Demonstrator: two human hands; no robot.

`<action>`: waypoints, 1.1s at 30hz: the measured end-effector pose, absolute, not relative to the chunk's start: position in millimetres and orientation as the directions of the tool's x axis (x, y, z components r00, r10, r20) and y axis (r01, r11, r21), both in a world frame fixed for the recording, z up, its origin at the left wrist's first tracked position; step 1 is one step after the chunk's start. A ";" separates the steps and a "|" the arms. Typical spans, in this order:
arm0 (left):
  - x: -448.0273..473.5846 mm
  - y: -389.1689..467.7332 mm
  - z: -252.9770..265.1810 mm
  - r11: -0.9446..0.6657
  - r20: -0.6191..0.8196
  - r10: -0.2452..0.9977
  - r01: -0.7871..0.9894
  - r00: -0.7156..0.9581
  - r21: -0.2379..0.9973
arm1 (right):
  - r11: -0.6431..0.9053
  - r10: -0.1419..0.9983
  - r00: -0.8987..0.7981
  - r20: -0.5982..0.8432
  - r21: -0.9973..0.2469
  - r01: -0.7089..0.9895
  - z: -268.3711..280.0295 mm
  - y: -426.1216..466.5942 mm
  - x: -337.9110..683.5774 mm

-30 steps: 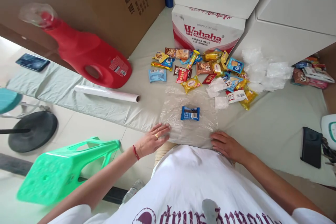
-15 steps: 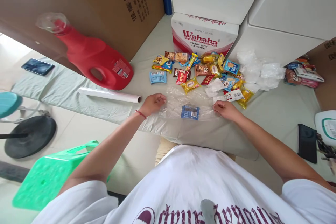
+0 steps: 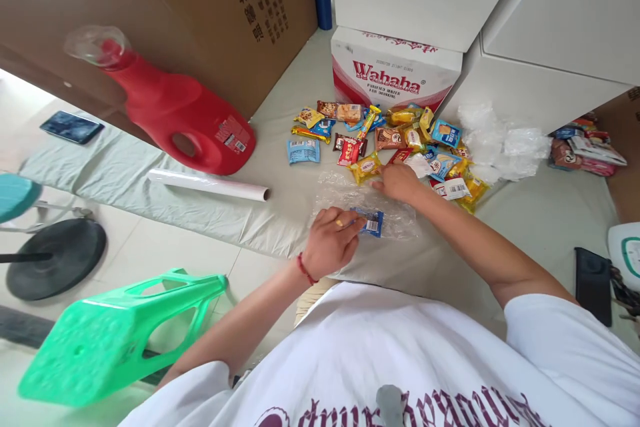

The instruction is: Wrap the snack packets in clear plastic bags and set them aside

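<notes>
A small blue snack packet [image 3: 373, 222] lies on a clear plastic sheet [image 3: 400, 220] at the near edge of the covered surface. My left hand [image 3: 334, 237] reaches over it from the left, fingers stretched out and the fingertips at the packet. Further forward, my right hand [image 3: 400, 181] leans into the snack pile, its thumb apart from the other fingers. Beside that thumb is a yellow wrapped snack [image 3: 366, 167]; a red packet [image 3: 400, 156] shows just past the fingers, partly covered. I see nothing lifted by either hand.
Several wrapped snacks [image 3: 390, 138] spread before a Wahaha carton [image 3: 395, 73]. Crumpled clear bags [image 3: 505, 143] lie to the right. On the left are a white roll [image 3: 210, 185] and a red jug [image 3: 190, 120]; a green stool [image 3: 85, 340] lies on the floor.
My left hand has left the plastic sheet's left edge and moved right to the blue packet. My right hand has moved forward and left from the sheet's right edge to the snacks.
</notes>
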State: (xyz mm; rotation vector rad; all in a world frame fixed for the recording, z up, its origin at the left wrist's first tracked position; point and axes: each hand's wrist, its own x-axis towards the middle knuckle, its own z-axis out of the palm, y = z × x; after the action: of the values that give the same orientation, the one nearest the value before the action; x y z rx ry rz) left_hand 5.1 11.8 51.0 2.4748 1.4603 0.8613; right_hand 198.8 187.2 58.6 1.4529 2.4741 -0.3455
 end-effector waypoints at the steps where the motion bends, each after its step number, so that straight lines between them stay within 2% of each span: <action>1: 16.2 13.6 42.4 -0.461 0.340 0.877 0.792 0.338 0.400 | 0.455 0.818 -0.450 -0.359 -0.075 0.887 54.7 192.1 191.8; 4: 31.3 27.7 20.8 -0.289 0.195 0.954 0.873 0.228 0.393 | 0.420 0.809 -0.420 -0.412 -0.096 0.903 53.9 199.9 182.4; 6: 31.8 36.2 14.4 -0.231 0.133 0.972 0.895 0.194 0.382 | 0.433 0.781 -0.448 -0.436 -0.141 0.890 60.9 198.1 185.6; 8: 31.0 39.7 13.4 -0.202 0.109 0.979 0.907 0.173 0.369 | 0.508 0.740 -0.568 -0.361 -0.254 0.823 69.2 190.0 194.6; 11: 32.3 37.5 14.9 -0.203 0.124 0.978 0.913 0.169 0.354 | 0.637 0.651 -0.746 -0.138 -0.436 0.636 75.1 172.0 211.6; 13: 34.3 34.9 14.9 -0.220 0.145 0.973 0.911 0.180 0.350 | 0.639 0.687 -0.721 -0.088 -0.400 0.657 72.2 163.5 219.5; 16: 36.5 33.6 14.4 -0.247 0.173 0.965 0.905 0.197 0.348 | 0.574 0.797 -0.592 -0.120 -0.158 0.804 60.2 164.2 217.9; 18: 36.7 34.6 15.2 -0.251 0.179 0.964 0.904 0.199 0.346 | 0.557 0.811 -0.560 -0.168 -0.067 0.828 50.6 172.2 208.1; 24: 35.6 36.8 20.3 -0.234 0.149 0.970 0.904 0.192 0.358 | 0.421 0.827 -0.423 -0.370 -0.092 0.902 38.6 199.9 179.9; 27: 36.2 36.2 20.6 -0.236 0.143 0.970 0.905 0.197 0.355 | 0.461 0.775 -0.485 -0.405 -0.163 0.872 47.4 204.1 185.4; 29: 37.5 35.8 20.3 -0.247 0.150 0.967 0.909 0.207 0.336 | 0.551 0.728 -0.606 -0.322 -0.251 0.796 56.6 198.9 195.3; 33: 41.6 34.4 19.7 -0.254 0.175 0.963 0.915 0.207 0.314 | 0.759 0.552 -0.833 -0.029 -0.396 0.517 72.6 164.1 219.4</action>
State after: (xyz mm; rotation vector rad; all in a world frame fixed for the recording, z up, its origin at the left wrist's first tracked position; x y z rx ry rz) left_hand 41.6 34.4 19.7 2.3271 1.8250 0.5071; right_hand 219.4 164.1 72.6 0.9229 3.0297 -0.6402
